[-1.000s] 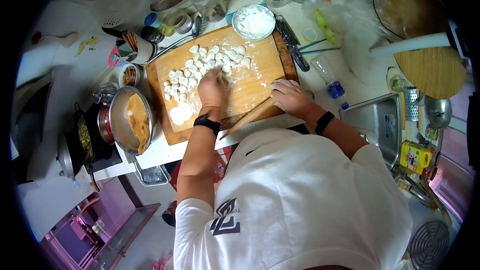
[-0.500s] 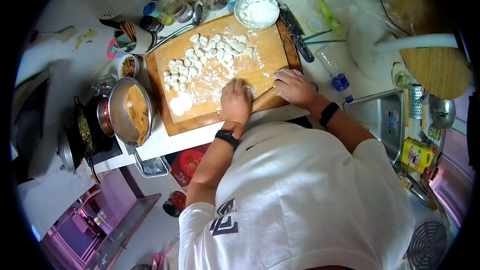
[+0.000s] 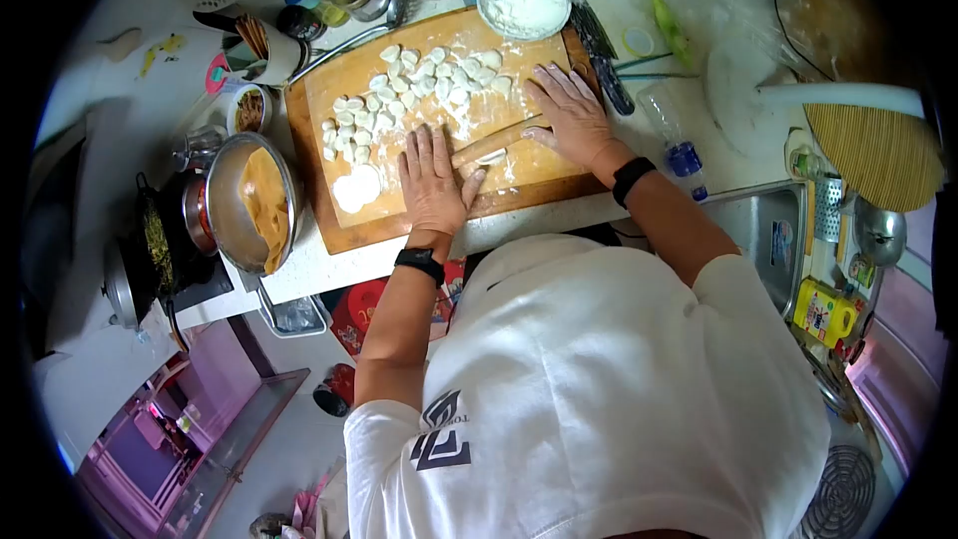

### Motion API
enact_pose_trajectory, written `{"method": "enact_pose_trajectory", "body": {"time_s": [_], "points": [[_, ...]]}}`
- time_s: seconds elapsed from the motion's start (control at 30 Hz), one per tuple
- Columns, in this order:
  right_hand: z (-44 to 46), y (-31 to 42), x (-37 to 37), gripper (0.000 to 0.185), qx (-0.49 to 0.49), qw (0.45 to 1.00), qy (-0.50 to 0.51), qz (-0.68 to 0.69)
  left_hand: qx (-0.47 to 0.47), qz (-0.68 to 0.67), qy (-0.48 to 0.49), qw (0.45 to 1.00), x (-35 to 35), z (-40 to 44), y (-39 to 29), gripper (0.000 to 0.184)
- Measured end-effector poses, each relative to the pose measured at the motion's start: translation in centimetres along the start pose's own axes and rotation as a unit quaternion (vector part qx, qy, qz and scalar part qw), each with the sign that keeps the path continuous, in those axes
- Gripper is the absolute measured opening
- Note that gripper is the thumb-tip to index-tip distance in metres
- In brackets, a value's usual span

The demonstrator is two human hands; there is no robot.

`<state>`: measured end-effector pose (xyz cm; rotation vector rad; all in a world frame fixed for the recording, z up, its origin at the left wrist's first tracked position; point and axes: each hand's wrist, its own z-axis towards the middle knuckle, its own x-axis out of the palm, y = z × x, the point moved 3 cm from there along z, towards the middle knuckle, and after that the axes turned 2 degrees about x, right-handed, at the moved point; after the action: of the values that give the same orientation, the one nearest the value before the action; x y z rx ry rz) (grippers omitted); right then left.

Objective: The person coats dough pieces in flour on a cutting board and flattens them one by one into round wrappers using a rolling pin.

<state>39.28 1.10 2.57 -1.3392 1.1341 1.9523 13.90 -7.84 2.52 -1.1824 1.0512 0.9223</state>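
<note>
A wooden rolling pin [image 3: 500, 140] lies slantwise across the floured cutting board [image 3: 549, 162]. My left hand [image 3: 432, 185] is flat at the pin's left end, fingers stretched forward. Over its right end rests my right hand [image 3: 573, 122], fingers spread, palm down. A small flattened dough piece [image 3: 491, 158] shows just below the pin, between my hands. Several small dough pieces [image 3: 409, 90] are scattered in a floury patch beyond the pin. Round dough wrappers [image 3: 356, 188] lie overlapping on the board's left side.
A bowl of flour [image 3: 524, 4] stands at the board's far edge. To the left are a metal bowl [image 3: 226, 202] with something tan inside and a pan [image 3: 155, 240]. At right are a plastic bottle [image 3: 683, 160] and the sink [image 3: 778, 230].
My left hand has gone from curled over the dough to flat at the pin's left end. My right hand has moved forward, and the pin now lies further up the board.
</note>
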Motion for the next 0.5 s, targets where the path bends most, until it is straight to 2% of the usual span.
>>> {"method": "enact_pose_trajectory", "body": {"time_s": [0.1, 0.17, 0.23, 0.27, 0.37, 0.43, 0.5], "points": [[0.3, -0.3, -0.8, 0.078, 0.004, 0.999, -0.018, -0.035, -0.008, 0.007, 0.024, 1.0, 0.2, -0.3, -0.2, 0.097], [-2.0, -0.5, -0.9, 0.079, -0.022, 0.999, 0.022, -0.014, -0.004, 0.001, 0.044, 0.999, -0.3, -2.6, -1.1, 0.099], [-2.8, -0.8, -0.7, 0.077, -0.033, 0.999, 0.037, -0.001, 0.053, 0.007, 0.108, 0.993, -0.6, -4.7, -2.3, 0.101], [-2.6, -1.3, -0.2, 0.077, -0.025, 0.999, 0.044, 0.001, 0.05, 0.006, 0.112, 0.992, -0.4, -4.5, -2.2, 0.101], [0.1, -2.2, 0.5, 0.077, -0.021, 0.999, 0.023, -0.014, 0.032, 0.026, -0.005, 0.999, -0.1, -0.2, -0.9, 0.099], [1.9, -2.2, 0.3, 0.076, 0.027, 0.999, 0.01, -0.014, 0.006, 0.071, -0.004, 0.997, 0.3, 1.9, 0.3, 0.098], [0.7, -2.1, -0.1, 0.075, 0.001, 1.0, -0.011, -0.014, -0.001, 0.046, 0.011, 0.999, 0.4, 1.5, 0.1, 0.099]]}}
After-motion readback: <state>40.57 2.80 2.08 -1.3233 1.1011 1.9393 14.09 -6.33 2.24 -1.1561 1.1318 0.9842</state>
